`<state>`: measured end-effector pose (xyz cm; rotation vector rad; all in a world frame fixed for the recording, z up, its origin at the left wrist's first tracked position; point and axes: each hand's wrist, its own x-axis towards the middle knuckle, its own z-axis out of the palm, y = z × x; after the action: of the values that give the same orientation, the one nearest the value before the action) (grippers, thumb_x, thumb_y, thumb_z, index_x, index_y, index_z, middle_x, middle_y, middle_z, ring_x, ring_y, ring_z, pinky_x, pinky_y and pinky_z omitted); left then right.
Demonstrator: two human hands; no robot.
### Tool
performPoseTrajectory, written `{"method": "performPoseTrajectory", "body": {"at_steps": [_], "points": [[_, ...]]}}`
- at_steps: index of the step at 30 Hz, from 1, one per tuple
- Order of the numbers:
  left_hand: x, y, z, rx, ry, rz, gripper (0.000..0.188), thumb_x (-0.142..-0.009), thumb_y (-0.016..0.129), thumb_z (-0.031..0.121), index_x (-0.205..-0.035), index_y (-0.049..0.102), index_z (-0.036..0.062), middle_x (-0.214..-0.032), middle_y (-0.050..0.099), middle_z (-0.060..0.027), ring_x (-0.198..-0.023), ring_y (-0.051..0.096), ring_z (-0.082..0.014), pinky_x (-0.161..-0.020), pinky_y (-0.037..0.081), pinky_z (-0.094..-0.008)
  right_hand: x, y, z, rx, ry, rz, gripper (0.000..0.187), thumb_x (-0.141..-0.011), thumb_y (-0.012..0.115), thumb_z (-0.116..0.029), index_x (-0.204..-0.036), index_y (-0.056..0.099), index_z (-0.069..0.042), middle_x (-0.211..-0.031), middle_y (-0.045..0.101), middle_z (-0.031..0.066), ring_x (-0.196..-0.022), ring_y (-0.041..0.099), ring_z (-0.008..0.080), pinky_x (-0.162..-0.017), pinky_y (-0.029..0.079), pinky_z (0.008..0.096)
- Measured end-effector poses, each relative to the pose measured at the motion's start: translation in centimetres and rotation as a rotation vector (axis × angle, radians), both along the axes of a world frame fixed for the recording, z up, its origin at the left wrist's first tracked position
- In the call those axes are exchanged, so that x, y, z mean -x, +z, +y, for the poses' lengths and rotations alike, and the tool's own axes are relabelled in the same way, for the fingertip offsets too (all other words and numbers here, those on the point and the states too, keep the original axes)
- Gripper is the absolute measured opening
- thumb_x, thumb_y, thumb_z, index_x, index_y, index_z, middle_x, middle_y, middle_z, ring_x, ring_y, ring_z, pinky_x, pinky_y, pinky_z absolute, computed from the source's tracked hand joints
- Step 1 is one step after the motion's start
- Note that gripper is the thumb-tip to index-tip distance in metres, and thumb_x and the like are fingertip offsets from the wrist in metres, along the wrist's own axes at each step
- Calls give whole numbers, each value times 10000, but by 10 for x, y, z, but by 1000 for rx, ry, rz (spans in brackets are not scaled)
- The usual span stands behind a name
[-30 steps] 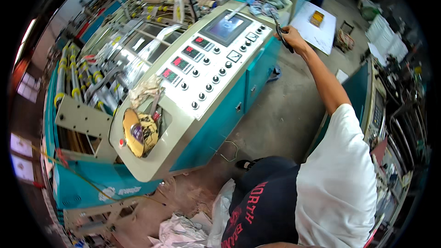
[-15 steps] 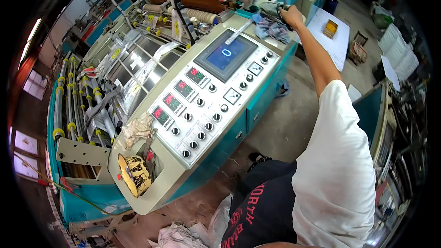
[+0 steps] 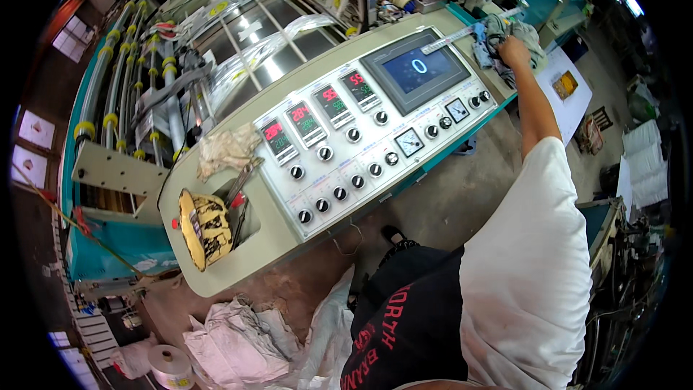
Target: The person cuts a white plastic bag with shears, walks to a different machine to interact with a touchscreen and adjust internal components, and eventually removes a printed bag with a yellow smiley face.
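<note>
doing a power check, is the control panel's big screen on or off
On: the screen glows blue with a bright figure.

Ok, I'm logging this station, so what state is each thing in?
Right hand, at the black loop-handled tool; grip unclear
Left hand, out of view
Cloths, bunched up
Touchscreen, lit
Digital readouts, lit red and green
Knobs, settings too small to tell
Dial meters, readings unclear
Beige rag, crumpled
White sacks, crumpled
White spool, upright

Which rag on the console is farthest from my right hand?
The beige rag, left of the displays; the blue rag and grey-green rag lie near your right hand.
</note>
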<state>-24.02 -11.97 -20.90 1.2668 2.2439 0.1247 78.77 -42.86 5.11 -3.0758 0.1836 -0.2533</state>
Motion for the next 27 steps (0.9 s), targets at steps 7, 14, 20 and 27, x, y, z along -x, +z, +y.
{"method": "performPoseTrajectory", "body": {"at_steps": [7, 14, 20, 27], "points": [[85, 23, 10, -246, 289, -106, 732, -820, 581, 548, -1150, 508, -102, -1055, 586, -268, -942, 581, -347, -803, 494, -431, 82, 29, 121, -305, 593, -508, 379, -882, 566, -320, -1168, 610, -75, -1167, 613, 170, -1097, 565, 365, -887, 452, 463], [95, 170, 91, -741, 389, -457, 284, -835, 654, 261, -820, 592, -16, -659, 524, -12, -538, 422, -92, -478, 331, -269, 390, 96, 300, -936, 1180, 287, 316, -949, 527, -236, -1152, 626, -15, -784, 619, 32, -630, 481, 60, -616, 413, 221], [173, 255, 102, -977, 764, -477, 210, -859, 647, 229, -952, 633, 42, -781, 590, 5, -642, 494, -68, -535, 376, -222, 620, 64, 455, -598, 1783, 1321, 232, -862, 618, -101, -1057, 632, 23, -771, 666, 90, -706, 643, 137, -577, 491, 250], [257, 389, 154, -1333, 1044, -147, 316, -843, 634, 269, -993, 655, -8, -1006, 609, -118, -887, 618, -206, -618, 534, -334, 749, -2, 615, -456, 1837, 1543, 271, -883, 601, -140, -1121, 608, -11, -823, 651, 43, -740, 590, 89, -654, 469, 252]]}}
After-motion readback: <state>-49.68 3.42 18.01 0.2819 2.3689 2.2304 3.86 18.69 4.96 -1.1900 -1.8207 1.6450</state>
